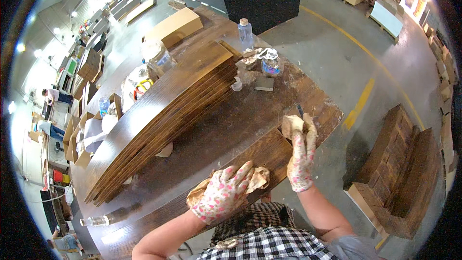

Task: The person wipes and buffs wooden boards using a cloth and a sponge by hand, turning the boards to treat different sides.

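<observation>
My left hand [222, 191], in a flowered glove, presses a crumpled brown rag [257, 179] flat onto a dark stained wooden board [260, 156] lying at the near edge of the workbench [226, 125]. At the board's right end, my gloved right hand [301, 156] grips a small tan pad [291, 125] held against that end. A tall stack of similar stained boards [168, 115] lies slanted across the bench just beyond my hands.
A plastic bottle [245, 33], a glass jar [271, 62], a small block [264, 84] and a small cup [237, 84] stand at the bench's far end. A second board stack [399, 183] sits on the floor at right. Cardboard boxes [77, 139] and other people are at left.
</observation>
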A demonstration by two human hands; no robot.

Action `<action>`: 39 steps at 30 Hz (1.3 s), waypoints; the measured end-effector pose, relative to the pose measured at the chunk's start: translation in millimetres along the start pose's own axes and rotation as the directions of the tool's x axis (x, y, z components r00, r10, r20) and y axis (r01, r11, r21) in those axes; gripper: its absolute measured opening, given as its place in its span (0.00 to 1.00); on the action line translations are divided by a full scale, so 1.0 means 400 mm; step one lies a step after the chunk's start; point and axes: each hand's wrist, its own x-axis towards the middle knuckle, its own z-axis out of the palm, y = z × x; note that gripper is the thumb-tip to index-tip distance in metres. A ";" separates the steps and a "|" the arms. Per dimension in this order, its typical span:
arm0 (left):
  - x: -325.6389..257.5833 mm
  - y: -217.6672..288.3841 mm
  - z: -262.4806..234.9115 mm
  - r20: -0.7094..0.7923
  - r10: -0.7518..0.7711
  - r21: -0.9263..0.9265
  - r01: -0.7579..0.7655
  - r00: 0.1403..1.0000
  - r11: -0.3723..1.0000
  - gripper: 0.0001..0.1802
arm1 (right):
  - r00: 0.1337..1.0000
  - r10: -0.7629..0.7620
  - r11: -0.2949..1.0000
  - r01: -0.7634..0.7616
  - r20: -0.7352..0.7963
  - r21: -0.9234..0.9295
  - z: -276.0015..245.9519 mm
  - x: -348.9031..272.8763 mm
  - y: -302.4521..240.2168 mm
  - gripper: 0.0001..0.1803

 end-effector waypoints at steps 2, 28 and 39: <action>0.068 0.007 0.003 0.012 0.017 0.008 -0.017 1.000 1.000 0.27 | 0.999 -0.043 0.995 0.045 0.021 -0.093 0.014 -0.001 -0.009 0.28; 0.163 0.030 0.038 -0.162 -0.011 0.005 0.012 0.987 1.000 0.28 | 0.991 -0.016 0.989 0.036 0.135 -0.143 -0.017 -0.005 -0.006 0.31; -0.108 0.073 0.074 -0.158 -0.443 0.050 0.456 0.882 0.889 0.33 | 0.996 0.030 0.999 -0.034 0.085 0.042 0.011 -0.003 -0.017 0.28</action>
